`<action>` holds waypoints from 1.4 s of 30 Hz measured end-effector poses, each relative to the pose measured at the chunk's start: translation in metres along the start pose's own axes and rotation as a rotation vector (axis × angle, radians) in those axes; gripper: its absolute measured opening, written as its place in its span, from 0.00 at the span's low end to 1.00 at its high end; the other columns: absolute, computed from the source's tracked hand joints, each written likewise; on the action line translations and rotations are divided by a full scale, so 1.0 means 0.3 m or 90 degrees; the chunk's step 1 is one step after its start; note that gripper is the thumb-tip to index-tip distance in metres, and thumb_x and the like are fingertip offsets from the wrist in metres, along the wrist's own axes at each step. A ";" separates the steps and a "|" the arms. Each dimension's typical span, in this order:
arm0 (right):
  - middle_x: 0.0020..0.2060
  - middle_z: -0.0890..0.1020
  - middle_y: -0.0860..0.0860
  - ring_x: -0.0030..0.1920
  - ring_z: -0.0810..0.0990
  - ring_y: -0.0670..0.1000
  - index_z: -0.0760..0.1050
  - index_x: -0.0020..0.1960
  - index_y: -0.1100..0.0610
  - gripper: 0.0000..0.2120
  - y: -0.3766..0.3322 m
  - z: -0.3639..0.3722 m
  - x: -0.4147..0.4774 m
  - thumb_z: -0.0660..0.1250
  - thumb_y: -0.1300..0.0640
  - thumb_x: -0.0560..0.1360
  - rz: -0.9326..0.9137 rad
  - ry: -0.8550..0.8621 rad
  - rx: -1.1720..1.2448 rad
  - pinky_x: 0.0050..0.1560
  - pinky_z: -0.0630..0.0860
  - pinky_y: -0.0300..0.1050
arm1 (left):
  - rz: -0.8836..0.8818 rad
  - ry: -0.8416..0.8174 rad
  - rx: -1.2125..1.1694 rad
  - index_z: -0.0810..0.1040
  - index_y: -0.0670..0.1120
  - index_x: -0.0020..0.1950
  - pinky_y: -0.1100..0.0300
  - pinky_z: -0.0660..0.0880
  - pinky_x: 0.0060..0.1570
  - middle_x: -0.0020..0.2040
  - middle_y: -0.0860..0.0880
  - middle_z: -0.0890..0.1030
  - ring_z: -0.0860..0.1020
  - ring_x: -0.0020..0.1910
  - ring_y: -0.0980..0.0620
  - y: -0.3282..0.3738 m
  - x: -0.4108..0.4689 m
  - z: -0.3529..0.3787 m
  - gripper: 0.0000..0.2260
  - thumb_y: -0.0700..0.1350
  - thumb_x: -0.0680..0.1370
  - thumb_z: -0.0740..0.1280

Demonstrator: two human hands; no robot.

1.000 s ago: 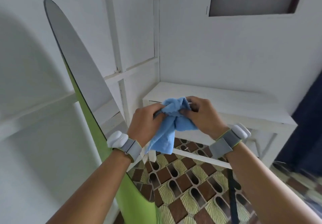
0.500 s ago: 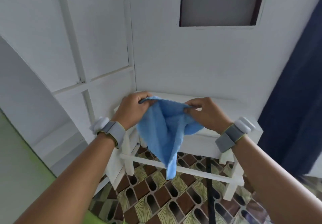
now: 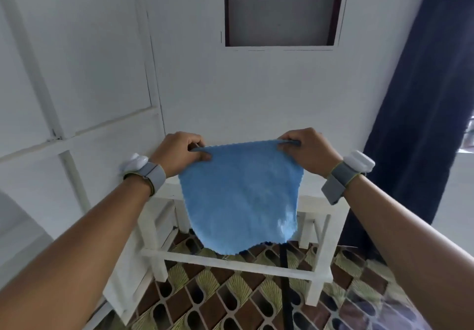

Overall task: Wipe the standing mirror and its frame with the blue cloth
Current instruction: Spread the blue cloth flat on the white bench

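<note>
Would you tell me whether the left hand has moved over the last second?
Yes. The left hand moved left, away from the right hand, against the white table.

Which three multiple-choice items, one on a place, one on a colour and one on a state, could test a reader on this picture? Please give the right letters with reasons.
1. Where does the cloth hang?
A. in front of the white table
B. on the floor
C. over the curtain

2. What colour is the curtain?
A. green
B. dark blue
C. white

3. How is the cloth held?
A. bunched in one hand
B. folded on the table
C. spread flat between both hands

Answers: 1 A, the table shows behind and below it. 2 B, it hangs dark blue at the right. 3 C, the left hand and right hand each pinch a top corner.
</note>
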State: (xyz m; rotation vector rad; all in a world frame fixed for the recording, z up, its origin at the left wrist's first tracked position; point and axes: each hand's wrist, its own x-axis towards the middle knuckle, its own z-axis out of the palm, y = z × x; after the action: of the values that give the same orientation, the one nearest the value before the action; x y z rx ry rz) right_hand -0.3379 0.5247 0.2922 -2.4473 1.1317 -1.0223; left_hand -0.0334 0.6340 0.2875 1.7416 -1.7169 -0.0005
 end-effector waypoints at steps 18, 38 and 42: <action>0.32 0.81 0.47 0.34 0.75 0.47 0.83 0.39 0.48 0.11 0.390 0.112 0.476 0.74 0.42 0.74 0.132 0.101 0.005 0.37 0.72 0.42 | -0.044 0.027 -0.322 0.85 0.42 0.49 0.58 0.84 0.49 0.44 0.42 0.87 0.86 0.44 0.43 -0.391 0.663 0.170 0.05 0.42 0.75 0.77; 0.38 0.87 0.49 0.42 0.86 0.54 0.86 0.44 0.48 0.04 0.966 0.397 1.037 0.75 0.49 0.75 0.216 -0.023 0.097 0.48 0.85 0.54 | -0.137 -0.137 -0.271 0.86 0.43 0.49 0.42 0.82 0.57 0.47 0.39 0.87 0.85 0.50 0.36 -0.739 1.356 0.657 0.02 0.40 0.79 0.73; 0.34 0.83 0.43 0.37 0.80 0.44 0.84 0.42 0.47 0.03 1.124 0.484 1.113 0.75 0.50 0.75 0.240 -0.073 0.054 0.40 0.77 0.37 | -0.187 -0.142 -0.227 0.86 0.45 0.48 0.44 0.83 0.56 0.45 0.41 0.87 0.85 0.41 0.44 -0.807 1.436 0.818 0.01 0.41 0.78 0.74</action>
State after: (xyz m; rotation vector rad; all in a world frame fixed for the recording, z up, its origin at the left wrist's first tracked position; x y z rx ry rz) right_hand -0.2777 0.0435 0.1866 -2.0871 1.4062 -0.7865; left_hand 0.1254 0.1161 0.1825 1.7488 -1.4819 -0.6140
